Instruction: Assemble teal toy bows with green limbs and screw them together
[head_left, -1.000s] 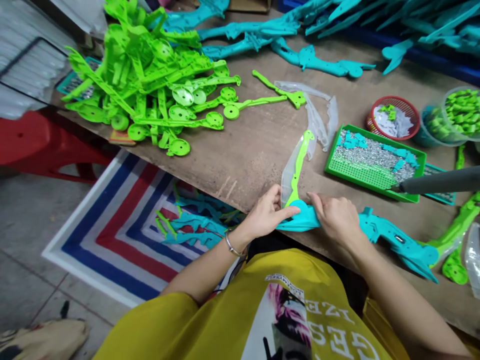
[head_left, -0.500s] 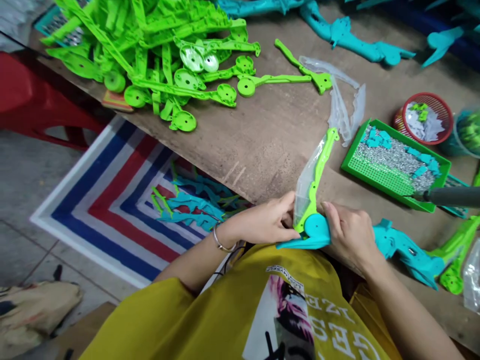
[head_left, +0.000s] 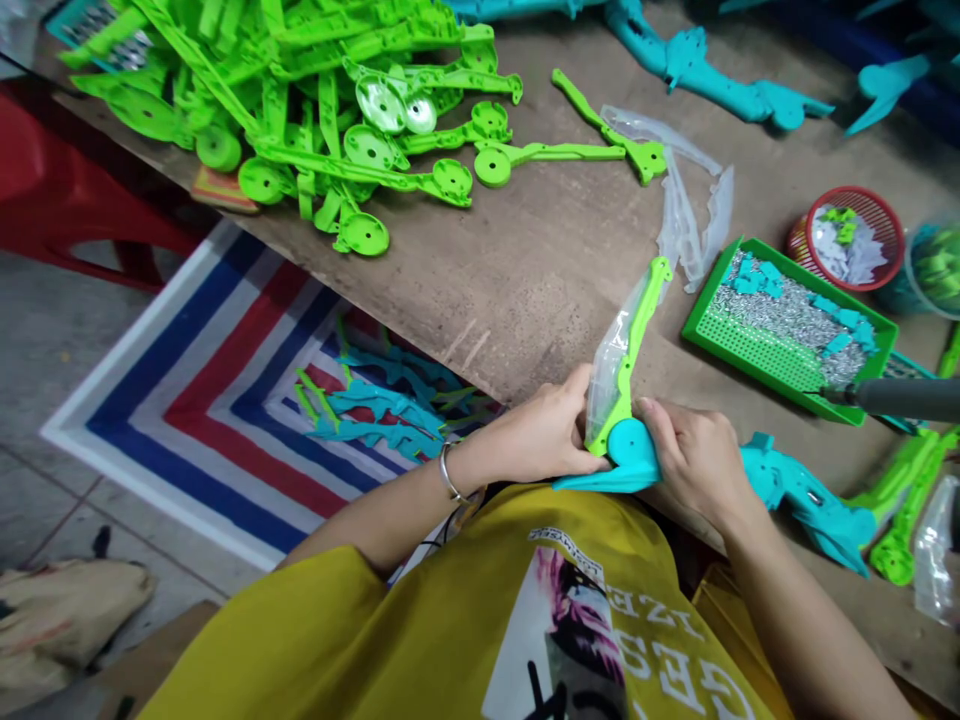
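My right hand (head_left: 697,450) is wrapped around a long turquoise plastic part (head_left: 817,515), thumb on top, at the table's front edge. A round turquoise disc with a pointed tip shows left of that hand. Beside the disc stands a lime-green plastic arm (head_left: 634,345), reaching away from me over the table. Along the arm's left side lies a translucent curved plastic piece (head_left: 609,370). My left hand (head_left: 544,430) pinches the near end of the green arm and translucent piece, next to the disc. Its fingertips are partly hidden behind them.
Lime-green parts (head_left: 300,90) are heaped at the back left. To the right are a green basket (head_left: 757,365) of small metal pieces, a red basket (head_left: 874,215) and a grey tool (head_left: 907,395). Loose translucent pieces (head_left: 679,215) lie behind my hands. A striped container (head_left: 202,410) stands below the table edge.
The camera view has shifted slightly. Both hands keep their hold on the same parts, and the left hand sits a touch higher in the picture.
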